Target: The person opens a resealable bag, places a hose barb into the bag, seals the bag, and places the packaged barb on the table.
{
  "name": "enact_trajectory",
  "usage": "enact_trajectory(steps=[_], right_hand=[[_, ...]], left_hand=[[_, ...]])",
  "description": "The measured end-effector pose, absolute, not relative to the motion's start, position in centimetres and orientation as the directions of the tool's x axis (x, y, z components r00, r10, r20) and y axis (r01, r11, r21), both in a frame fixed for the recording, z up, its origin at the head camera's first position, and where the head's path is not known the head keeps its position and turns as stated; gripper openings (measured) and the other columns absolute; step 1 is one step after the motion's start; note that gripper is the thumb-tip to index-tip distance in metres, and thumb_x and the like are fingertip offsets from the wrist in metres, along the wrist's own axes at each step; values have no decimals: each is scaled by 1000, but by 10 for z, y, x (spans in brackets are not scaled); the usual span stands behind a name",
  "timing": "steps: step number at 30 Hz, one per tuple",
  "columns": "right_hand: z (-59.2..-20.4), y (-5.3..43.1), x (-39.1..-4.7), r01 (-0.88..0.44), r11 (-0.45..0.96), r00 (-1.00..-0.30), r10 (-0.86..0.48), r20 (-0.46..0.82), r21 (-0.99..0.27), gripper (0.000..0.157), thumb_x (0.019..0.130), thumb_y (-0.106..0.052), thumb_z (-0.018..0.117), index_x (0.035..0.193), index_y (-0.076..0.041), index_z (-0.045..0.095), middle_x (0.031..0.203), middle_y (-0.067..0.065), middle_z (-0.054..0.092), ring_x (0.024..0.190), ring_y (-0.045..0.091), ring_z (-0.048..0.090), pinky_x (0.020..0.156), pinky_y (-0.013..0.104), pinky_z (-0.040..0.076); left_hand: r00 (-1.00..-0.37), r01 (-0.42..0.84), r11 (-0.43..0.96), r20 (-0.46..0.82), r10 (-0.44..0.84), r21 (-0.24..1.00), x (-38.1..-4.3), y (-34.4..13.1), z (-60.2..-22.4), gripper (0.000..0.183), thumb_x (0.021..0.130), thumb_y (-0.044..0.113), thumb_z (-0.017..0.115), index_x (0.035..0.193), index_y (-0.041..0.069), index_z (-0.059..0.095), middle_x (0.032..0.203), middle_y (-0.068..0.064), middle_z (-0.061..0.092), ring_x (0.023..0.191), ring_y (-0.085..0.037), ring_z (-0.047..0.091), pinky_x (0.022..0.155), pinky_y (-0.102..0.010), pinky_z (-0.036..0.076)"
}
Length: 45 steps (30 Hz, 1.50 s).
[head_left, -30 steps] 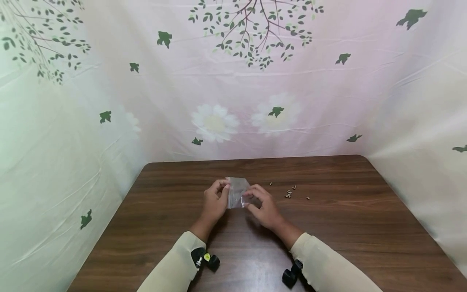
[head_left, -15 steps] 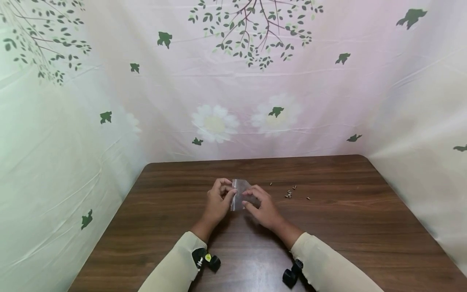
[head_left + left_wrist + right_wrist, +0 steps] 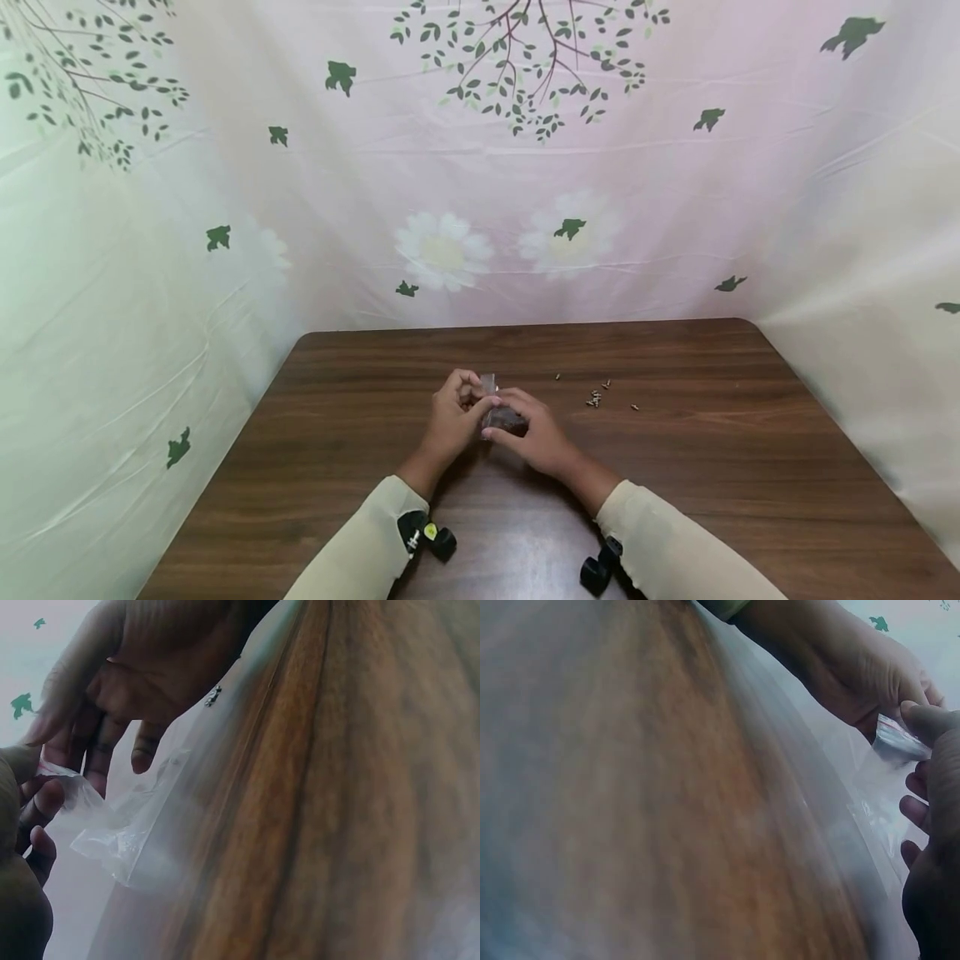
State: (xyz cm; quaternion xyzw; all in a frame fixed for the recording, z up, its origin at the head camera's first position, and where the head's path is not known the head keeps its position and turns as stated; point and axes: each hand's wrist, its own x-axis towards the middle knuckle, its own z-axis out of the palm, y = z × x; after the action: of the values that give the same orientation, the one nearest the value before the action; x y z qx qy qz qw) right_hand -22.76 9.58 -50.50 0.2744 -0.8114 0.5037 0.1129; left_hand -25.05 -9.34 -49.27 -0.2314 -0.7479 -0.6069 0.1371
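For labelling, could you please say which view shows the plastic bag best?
The left wrist view: the plastic bag shows largest, much of it uncovered. The head view shows it small, partly covered; the right wrist view, mainly its red-lined edge.

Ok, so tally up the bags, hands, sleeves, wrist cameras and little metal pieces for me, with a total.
Clear plastic bag: 1
Hands, left hand and right hand: 2
Cream sleeves: 2
Wrist cameras: 2
Small metal pieces: at least 4; the bunched ones are too small to count
Total: at least 11
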Motion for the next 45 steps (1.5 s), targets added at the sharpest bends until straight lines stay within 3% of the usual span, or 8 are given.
enact_trajectory(steps=[11,19,24,30,36,39,42,45], right_hand=[[-507,95,-227,-527,354,-845,-316,432,-772,40,97,-21,84,136,-15,76,140,3,72,133,22,66,112,45,55],[-508,94,-230,-504,358,-858,-309,409,-786,33,101,-18,80,133,-13,77,139,5,73,134,27,67,112,48,54],[-506,95,-229,-514,334,-851,-313,421,-790,29,104,-18,76,132,-13,78,138,7,73,132,28,68,108,43,56],[-507,96,-229,-454,280,-877,-306,369,-846,28,107,-15,69,132,-5,77,143,16,70,117,24,70,91,28,58],[-510,96,-230,-419,170,-886,-292,360,-892,24,110,-8,63,125,0,79,137,20,72,121,18,68,94,20,56],[-510,95,-230,-449,172,-883,-237,405,-877,18,106,-3,66,115,-1,82,121,19,77,100,11,72,82,20,58],[-511,93,-231,-468,191,-882,-171,440,-863,11,103,-1,71,104,-2,82,107,18,79,76,4,66,67,21,56],[-513,92,-232,-479,218,-878,-112,466,-850,9,99,1,74,94,-3,81,100,16,80,73,4,63,64,21,54]], left_hand=[[-871,459,55,437,226,887,-251,-91,-496,30,95,-2,80,116,-6,59,93,-29,76,76,-5,70,70,-21,59],[-883,442,126,406,234,888,-251,-93,-494,39,98,0,78,129,-2,53,96,-26,78,80,-7,69,73,-19,56],[-892,417,102,385,237,903,-252,-94,-495,39,98,1,78,127,-2,52,98,-27,78,79,-9,68,69,-20,54],[-912,366,77,341,227,927,-252,-94,-494,37,97,-2,78,125,-3,54,98,-29,77,77,-14,68,67,-26,57],[-899,381,36,361,247,924,-252,-93,-493,36,97,-5,76,126,-7,53,98,-35,75,75,-12,69,71,-33,62],[-893,393,49,369,257,918,-252,-92,-493,37,97,-6,75,127,-8,52,97,-36,73,76,-12,68,70,-29,61],[-888,410,83,377,263,908,-252,-93,-493,40,98,-6,74,130,-7,50,97,-34,73,77,-11,67,71,-24,58],[-877,439,127,393,276,890,-252,-93,-494,48,99,-4,73,139,-7,46,96,-29,74,79,-9,67,71,-21,56]])
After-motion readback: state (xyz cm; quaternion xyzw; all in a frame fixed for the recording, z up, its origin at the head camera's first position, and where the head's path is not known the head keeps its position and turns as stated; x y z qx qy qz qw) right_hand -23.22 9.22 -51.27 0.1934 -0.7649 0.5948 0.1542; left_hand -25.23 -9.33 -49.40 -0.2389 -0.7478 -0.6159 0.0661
